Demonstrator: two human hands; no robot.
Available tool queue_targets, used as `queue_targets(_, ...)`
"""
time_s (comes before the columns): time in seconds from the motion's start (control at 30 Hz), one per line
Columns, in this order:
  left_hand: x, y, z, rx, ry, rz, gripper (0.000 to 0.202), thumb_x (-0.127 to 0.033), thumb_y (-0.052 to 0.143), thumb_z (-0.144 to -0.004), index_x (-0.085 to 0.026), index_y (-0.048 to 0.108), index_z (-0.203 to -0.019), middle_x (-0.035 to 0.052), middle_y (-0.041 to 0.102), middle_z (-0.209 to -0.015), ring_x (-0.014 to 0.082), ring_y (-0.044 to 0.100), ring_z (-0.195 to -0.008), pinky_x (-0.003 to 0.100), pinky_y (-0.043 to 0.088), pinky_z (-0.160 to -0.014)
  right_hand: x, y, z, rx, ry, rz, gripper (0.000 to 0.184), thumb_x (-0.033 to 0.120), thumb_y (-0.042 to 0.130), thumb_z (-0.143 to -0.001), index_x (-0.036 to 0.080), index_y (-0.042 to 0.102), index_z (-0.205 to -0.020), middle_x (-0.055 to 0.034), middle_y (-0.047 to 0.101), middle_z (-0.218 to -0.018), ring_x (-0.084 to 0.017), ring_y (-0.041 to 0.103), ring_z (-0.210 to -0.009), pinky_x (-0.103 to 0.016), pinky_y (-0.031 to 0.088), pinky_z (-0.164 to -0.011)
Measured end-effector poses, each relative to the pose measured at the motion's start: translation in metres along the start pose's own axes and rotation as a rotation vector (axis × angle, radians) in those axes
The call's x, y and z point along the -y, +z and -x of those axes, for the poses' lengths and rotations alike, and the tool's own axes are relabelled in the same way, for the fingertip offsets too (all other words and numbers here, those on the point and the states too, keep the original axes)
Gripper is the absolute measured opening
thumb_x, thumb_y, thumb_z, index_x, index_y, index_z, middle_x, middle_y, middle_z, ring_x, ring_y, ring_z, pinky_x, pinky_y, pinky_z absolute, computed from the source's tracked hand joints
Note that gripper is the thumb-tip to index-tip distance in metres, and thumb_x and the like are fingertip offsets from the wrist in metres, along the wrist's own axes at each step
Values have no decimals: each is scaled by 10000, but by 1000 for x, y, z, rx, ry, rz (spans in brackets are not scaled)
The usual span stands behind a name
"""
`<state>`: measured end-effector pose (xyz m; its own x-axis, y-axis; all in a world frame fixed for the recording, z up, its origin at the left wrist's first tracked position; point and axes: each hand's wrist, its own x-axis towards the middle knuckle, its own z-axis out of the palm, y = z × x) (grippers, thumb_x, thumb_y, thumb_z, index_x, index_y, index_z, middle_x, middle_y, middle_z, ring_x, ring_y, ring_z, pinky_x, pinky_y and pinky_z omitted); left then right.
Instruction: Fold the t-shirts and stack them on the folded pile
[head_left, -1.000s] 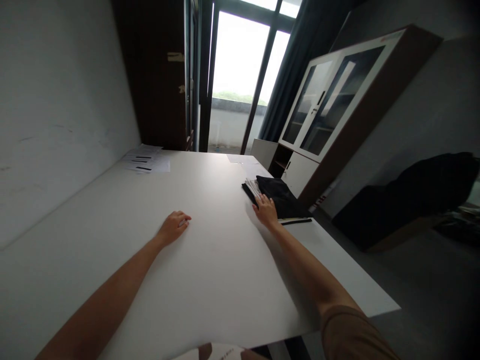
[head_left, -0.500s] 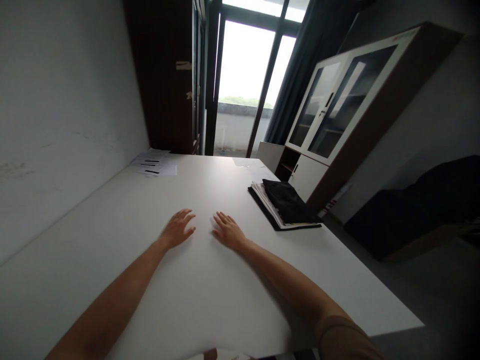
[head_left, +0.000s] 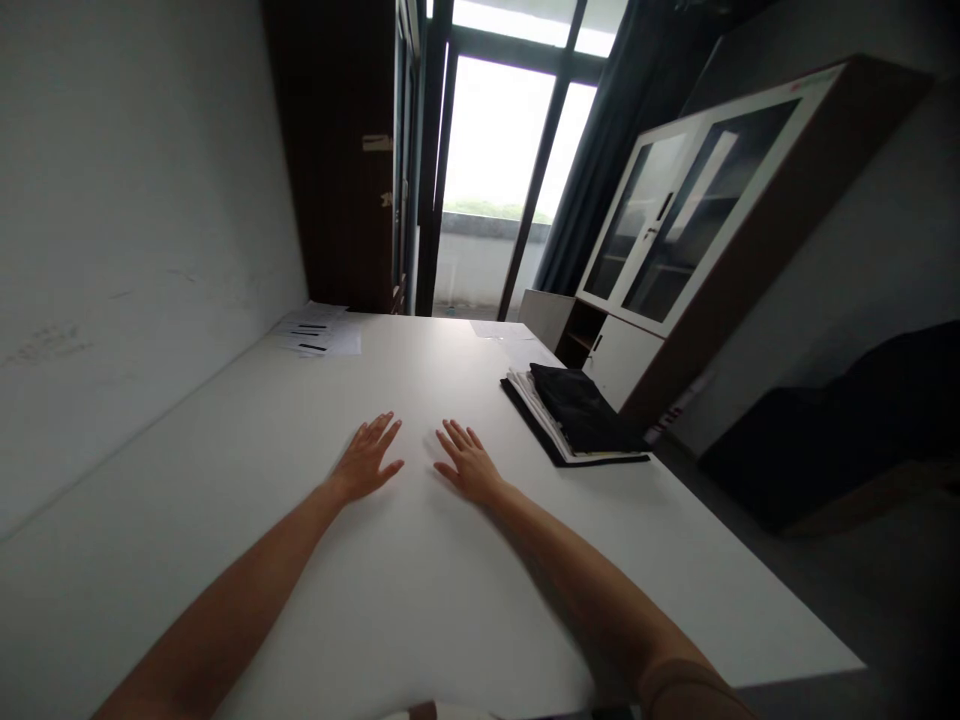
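Note:
My left hand (head_left: 367,460) lies flat on the white table (head_left: 225,470), palm down, fingers spread, holding nothing. Beside it, a short gap away, my right hand (head_left: 469,465) rests flat on the table the same way, empty. To the right of my right hand, near the table's right edge, sits a stack of papers with a black folded cloth or folder on top (head_left: 577,410). Neither hand touches that stack.
Loose printed sheets (head_left: 315,335) lie at the far left corner by the wall. A glass-door cabinet (head_left: 675,230) stands right of the table, a dark sofa (head_left: 862,420) beyond it. A bright glass door (head_left: 495,190) faces me at the far end.
My right hand left the black stack and moved left to lie beside my left hand. My left hand's fingers uncurled and spread flat. The view shifted slightly.

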<state>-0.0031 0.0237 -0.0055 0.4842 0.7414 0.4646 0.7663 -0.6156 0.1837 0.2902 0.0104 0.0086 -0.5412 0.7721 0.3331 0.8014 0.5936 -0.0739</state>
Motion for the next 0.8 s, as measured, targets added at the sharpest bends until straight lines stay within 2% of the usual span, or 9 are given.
queue_targets(0.17, 1, 3, 0, 11, 7, -73, 778, -528, 491, -979, -237, 180, -1630, 113, 164, -1691, 302, 182, -1548, 535, 198, -1238, -10, -5, -1, 21, -20, 62, 696, 578, 376, -1036, 202, 278, -1614, -105, 144, -1680, -281, 88, -1559, -538, 127, -1253)
queue_targets(0.4, 0, 2, 0, 61, -20, -92, 785, -532, 474, -984, -214, 167, -1633, 109, 113, -1699, 283, 125, -1562, 514, 150, -1251, -13, 0, 0, 85, 14, 15, 724, 617, 331, -1032, 193, 272, -1616, -102, 109, -1684, -278, 52, -1562, -531, 99, -1253)
queue_targets(0.47, 0, 4, 1, 118, -47, -91, 784, -556, 455, -985, -205, 184, -1631, 110, 112, -1699, 284, 114, -1564, 514, 137, -1250, -11, 3, 0, 132, 19, -19, 735, 627, 314, -1031, 188, 265, -1618, -106, 117, -1682, -277, 68, -1561, -520, 102, -1253)
queue_targets(0.63, 4, 15, 3, 376, -106, -76, 760, -646, 364, -987, -202, 304, -1601, 120, 212, -1675, 299, 170, -1553, 529, 117, -1242, -5, 7, 2, 286, 8, -107, 760, 669, 274, -1018, 213, 247, -1625, -104, 186, -1670, -287, 157, -1549, -514, 116, -1249)
queue_targets(0.8, 7, 19, 4, 411, -124, -92, 778, -664, 306, -992, -206, 253, -1619, 106, 143, -1688, 282, 122, -1563, 525, 69, -1244, -4, 5, 0, 323, 15, -127, 787, 682, 250, -1011, 197, 224, -1630, -107, 137, -1676, -292, 115, -1555, -512, 80, -1250)
